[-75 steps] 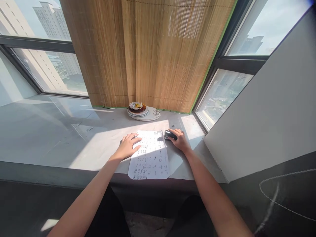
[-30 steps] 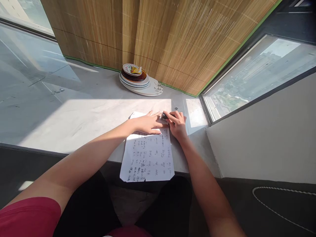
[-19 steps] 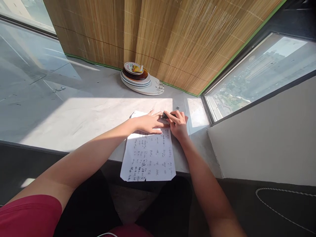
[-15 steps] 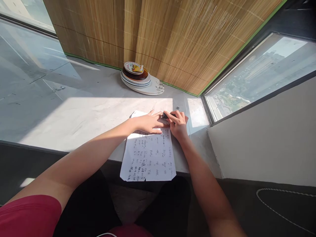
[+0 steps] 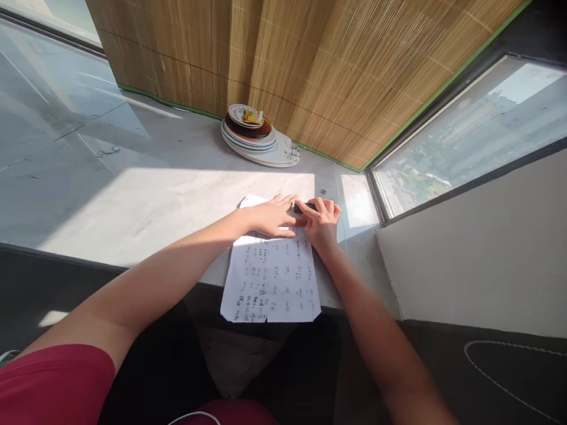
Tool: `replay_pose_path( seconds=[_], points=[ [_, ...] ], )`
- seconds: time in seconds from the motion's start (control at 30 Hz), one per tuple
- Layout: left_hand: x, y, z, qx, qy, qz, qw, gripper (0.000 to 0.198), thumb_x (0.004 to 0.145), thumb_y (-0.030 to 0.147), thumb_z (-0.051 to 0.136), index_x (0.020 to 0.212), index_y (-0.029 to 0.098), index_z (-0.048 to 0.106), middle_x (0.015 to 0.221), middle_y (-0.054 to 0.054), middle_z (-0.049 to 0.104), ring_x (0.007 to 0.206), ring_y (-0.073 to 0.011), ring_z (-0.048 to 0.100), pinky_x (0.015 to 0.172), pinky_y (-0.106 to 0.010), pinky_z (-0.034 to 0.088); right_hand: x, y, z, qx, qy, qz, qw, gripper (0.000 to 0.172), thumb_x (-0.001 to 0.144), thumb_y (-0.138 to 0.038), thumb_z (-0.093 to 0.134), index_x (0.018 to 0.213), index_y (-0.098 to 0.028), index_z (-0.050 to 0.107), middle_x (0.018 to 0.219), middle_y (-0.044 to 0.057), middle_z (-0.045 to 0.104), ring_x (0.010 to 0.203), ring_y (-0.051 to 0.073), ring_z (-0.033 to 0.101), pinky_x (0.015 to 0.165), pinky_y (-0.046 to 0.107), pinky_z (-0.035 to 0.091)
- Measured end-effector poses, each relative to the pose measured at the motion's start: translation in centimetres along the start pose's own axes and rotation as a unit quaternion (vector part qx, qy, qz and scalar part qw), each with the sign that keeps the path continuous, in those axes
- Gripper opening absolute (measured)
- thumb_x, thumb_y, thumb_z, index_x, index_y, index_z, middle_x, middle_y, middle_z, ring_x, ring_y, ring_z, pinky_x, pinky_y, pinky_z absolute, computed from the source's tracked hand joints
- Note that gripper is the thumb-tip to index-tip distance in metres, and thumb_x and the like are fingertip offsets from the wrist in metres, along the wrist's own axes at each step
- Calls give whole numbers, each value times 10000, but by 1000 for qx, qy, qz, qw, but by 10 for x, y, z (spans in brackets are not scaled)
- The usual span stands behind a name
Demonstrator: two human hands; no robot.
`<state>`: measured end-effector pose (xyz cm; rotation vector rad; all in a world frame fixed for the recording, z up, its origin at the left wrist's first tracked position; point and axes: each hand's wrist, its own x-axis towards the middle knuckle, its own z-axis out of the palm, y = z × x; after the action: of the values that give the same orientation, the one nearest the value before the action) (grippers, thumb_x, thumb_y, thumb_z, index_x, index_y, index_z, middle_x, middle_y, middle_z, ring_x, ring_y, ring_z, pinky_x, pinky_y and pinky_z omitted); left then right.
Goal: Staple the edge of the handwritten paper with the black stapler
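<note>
Handwritten white paper sheets lie on the pale marble-look ledge, their near end jutting past its front edge. My left hand rests flat on the far part of the paper, fingers stretched toward the right. Close against those fingertips, my right hand is closed on a small black stapler-like object at the paper's far right. Fingers cover most of that object, so its exact kind is hard to make out.
A stack of plates with a small yellow packet on top stands at the back. Behind it hangs a bamboo blind. A window and white wall bound the right side. Small bits lie at left.
The whole view has shifted slightly. My right index finger lies straighter along the black object; both hands otherwise keep their places on the paper.
</note>
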<state>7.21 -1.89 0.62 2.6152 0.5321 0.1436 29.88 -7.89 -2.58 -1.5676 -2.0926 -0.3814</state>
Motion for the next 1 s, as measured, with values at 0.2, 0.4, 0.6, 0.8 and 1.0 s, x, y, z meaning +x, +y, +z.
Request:
replay_pose_path(
  seconds=[0.2,0.4,0.6,0.8,1.0],
  points=[
    [-1,-4,-1,-8,2,7,1000,555,1052,601,630,1548,366,710,1849,-40,344,1760,-389,67,1395,-653,74,3,10,-3,44,10,24,999,494,1059,-136,539,1420,-365,785,1199,90,735,1134,295,617,1059,501,462],
    [2,-12,2,-25,21,-2,999,732,1020,697,647,1665,356,591,1879,-42,254,1757,-394,94,1404,-626,67,6,46,2,145,65,128,979,475,1014,-317,648,1475,-224,713,1161,124,746,1046,280,683,995,476,570],
    [8,-36,-7,-227,333,-3,915,451,1047,638,659,987,222,824,1173,-127,804,1210,-299,713,1114,-478,540,5,56,-2,145,17,244,959,243,873,-459,756,917,-230,687,841,62,718,821,259,647,794,399,528],
    [-12,-55,-39,-623,512,-50,589,767,1142,475,565,490,222,249,503,50,206,437,-99,265,443,-228,288,7,20,-38,199,84,354,910,257,854,-434,714,804,-264,528,772,22,641,732,207,565,674,334,437],
    [-19,-54,-45,-724,474,-10,502,691,1143,330,517,556,220,169,515,62,146,405,-83,218,404,-221,231,-14,-90,-50,310,-11,302,901,284,938,-494,704,879,-254,566,840,26,657,737,202,586,642,323,438]
  ],
)
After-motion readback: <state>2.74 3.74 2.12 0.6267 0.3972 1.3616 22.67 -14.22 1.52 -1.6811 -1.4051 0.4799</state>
